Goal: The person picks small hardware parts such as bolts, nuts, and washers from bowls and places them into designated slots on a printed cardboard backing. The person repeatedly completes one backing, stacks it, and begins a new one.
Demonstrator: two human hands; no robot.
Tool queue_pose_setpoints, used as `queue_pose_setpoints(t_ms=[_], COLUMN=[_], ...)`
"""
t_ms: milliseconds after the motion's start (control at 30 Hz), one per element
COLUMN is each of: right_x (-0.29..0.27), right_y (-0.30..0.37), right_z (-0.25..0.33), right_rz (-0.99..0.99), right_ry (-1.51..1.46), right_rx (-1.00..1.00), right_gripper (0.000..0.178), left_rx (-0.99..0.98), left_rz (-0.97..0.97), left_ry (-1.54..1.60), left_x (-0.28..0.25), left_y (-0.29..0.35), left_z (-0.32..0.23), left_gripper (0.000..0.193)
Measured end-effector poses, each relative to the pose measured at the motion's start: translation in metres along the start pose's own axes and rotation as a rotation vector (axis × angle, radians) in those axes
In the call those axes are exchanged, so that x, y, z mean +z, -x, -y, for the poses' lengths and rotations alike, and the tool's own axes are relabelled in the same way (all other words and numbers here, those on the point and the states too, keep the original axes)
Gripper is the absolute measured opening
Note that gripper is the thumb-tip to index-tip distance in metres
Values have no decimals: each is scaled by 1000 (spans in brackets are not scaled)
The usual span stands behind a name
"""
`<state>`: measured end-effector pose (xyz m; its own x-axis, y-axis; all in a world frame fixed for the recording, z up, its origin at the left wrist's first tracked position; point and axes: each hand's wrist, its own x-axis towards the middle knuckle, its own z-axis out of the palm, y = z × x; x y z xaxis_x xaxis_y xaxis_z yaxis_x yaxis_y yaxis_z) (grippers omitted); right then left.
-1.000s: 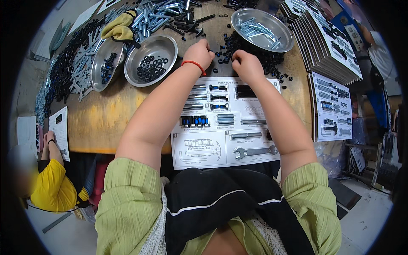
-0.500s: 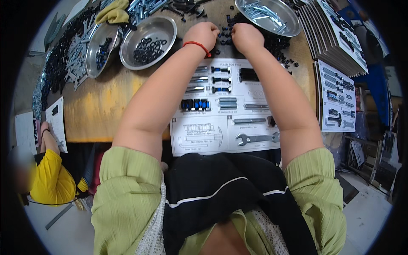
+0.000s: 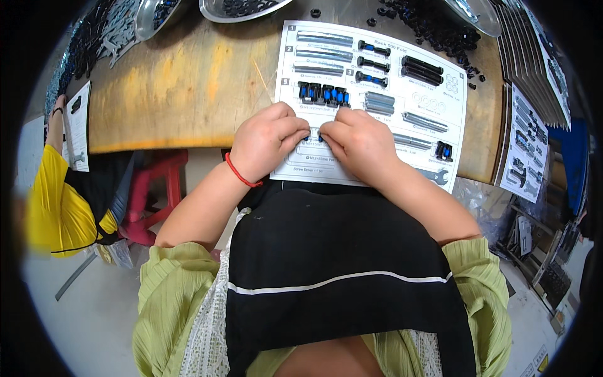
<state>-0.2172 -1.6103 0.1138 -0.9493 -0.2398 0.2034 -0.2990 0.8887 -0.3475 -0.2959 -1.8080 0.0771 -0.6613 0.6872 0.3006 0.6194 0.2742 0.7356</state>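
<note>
A white printed sheet [image 3: 286,69] lies at the table's front edge, carrying metal parts in marked fields. Among these are silver sleeves [image 3: 323,54], long black bolts [image 3: 422,70], a row of black bolts with blue patches [image 3: 323,94] and a wrench [image 3: 438,176] at the lower right. Over the sheet's lower left field, my left hand [image 3: 270,139] pinches a small dark bolt with blue on it [image 3: 306,135]. Close beside it, my right hand [image 3: 364,141] is closed on a similar small bolt [image 3: 320,136]. Fingers hide most of both bolts.
Loose dark bolts [image 3: 433,25] are heaped at the back right, beside a steel bowl [image 3: 487,19]. Another bowl [image 3: 245,17] holds black nuts. Wrenches [image 3: 119,31] pile up farther left. Filled sheets [image 3: 534,63] stand stacked on the right. A person in yellow [image 3: 63,201] works at the left.
Both hands have come back from the dark bolt pile to the sheet's lower left field, now with small bolts in the fingers. The view has shifted, so the sheet appears higher up.
</note>
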Motion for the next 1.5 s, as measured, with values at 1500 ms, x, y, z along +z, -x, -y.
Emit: queue_pose_setpoints(t_ms=[1500], right_x=[-60], right_y=[-157], right_z=[-188], right_rz=[-95], right_ry=[310], right_rx=[610], right_gripper=[24], left_rx=[-234], left_rz=[-94], left_ry=[-210], left_x=[63], left_y=[-295], left_z=[42], left_gripper=[35])
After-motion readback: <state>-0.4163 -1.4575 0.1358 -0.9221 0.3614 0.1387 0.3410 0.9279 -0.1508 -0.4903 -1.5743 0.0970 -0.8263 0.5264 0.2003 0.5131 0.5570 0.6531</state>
